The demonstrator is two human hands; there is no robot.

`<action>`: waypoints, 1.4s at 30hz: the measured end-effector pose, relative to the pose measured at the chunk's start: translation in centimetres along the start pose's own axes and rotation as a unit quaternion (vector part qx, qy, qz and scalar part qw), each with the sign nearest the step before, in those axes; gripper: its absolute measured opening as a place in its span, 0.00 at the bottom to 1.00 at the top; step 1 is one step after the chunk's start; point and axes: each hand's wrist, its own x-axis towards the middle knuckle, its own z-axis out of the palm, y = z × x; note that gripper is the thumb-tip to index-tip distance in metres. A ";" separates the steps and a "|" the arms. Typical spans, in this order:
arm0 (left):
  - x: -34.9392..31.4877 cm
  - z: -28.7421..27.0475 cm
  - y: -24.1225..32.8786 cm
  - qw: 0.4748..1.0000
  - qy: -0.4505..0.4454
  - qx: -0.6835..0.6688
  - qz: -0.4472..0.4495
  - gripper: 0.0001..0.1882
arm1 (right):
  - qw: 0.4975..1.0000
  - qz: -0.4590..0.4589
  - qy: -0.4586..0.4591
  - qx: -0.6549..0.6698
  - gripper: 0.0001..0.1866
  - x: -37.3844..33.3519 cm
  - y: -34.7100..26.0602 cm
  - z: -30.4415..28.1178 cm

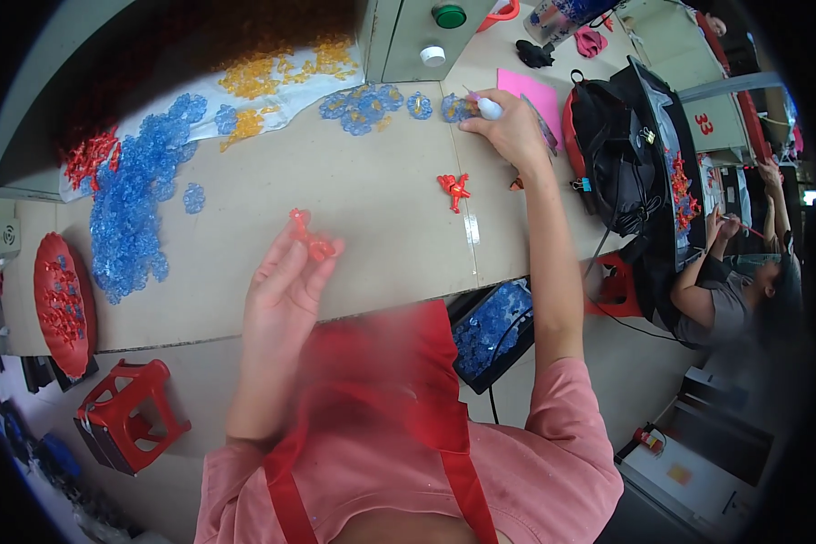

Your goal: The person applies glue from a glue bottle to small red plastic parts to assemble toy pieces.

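My left hand [284,288] is raised over the front of the table, fingers pinched round a small translucent red figure [314,242], slightly blurred. At the back right, my right hand [514,131] grips a small white squeeze bottle [490,108] with a thin tip. That tip is close to a clear blue plastic piece [453,109]; whether they touch I cannot tell. Another blue piece [419,106] with a yellow part on it lies to its left, beside a cluster of similar pieces [360,109]. A red figure [454,191] rests on the table between my hands.
Blue pieces [131,218] are heaped at left, near yellow parts [249,72] and red parts [91,159]. A red tray [53,247] stands far left. Right are pink paper [528,86] and a black bag [598,136]. Another person [734,295] sits beyond. A red stool [136,408] stands below.
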 end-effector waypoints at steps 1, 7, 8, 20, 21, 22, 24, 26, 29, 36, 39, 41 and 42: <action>-0.1 -0.1 0.0 1.000 0.001 -0.006 0.000 0.22 | 1.000 -0.014 -0.003 -0.008 0.18 0.0 0.2 -0.1; 0.2 0.6 0.3 1.000 0.005 0.006 -0.004 0.21 | 0.988 -0.046 0.115 0.091 0.13 -2.8 0.6 -0.5; 0.3 0.5 0.2 1.000 0.015 0.000 0.002 0.21 | 0.969 0.059 0.117 0.210 0.11 -4.2 -0.4 -1.0; 0.0 0.8 -0.7 0.999 -0.024 0.045 -0.010 0.16 | 0.830 -0.050 -0.112 0.544 0.09 -12.7 -12.7 1.7; -0.2 1.0 -0.8 0.998 -0.029 0.053 0.004 0.15 | 0.830 -0.049 -0.114 0.544 0.09 -12.8 -12.9 2.1; -0.4 1.0 -0.9 0.997 -0.034 0.061 0.020 0.15 | 0.836 -0.075 -0.079 0.537 0.09 -12.9 -13.1 2.5; -0.5 0.7 -0.9 0.997 -0.032 0.061 0.027 0.15 | 0.841 -0.101 -0.047 0.529 0.08 -13.0 -13.1 2.7; -0.6 0.5 -0.9 0.997 -0.033 0.062 0.033 0.15 | 0.856 -0.111 -0.068 0.501 0.09 -13.0 -12.9 2.5; -0.7 0.4 -0.8 0.996 -0.043 0.071 0.030 0.15 | 0.853 -0.101 -0.064 0.508 0.09 -13.3 -12.7 2.7; -1.1 0.5 -0.9 0.995 -0.029 0.085 0.050 0.15 | 0.862 -0.116 -0.056 0.491 0.10 -13.3 -12.9 2.5; -1.1 0.6 -1.2 0.992 -0.025 0.100 0.066 0.15 | 0.879 -0.121 -0.059 0.458 0.11 -13.5 -13.4 2.1; -1.1 0.6 -1.3 0.992 -0.023 0.103 0.071 0.15 | 0.901 -0.077 -0.030 0.426 0.11 -13.7 -13.9 2.0; -1.0 0.5 -1.3 0.992 -0.018 0.107 0.071 0.15 | 0.901 -0.076 -0.029 0.427 0.11 -13.8 -13.9 1.9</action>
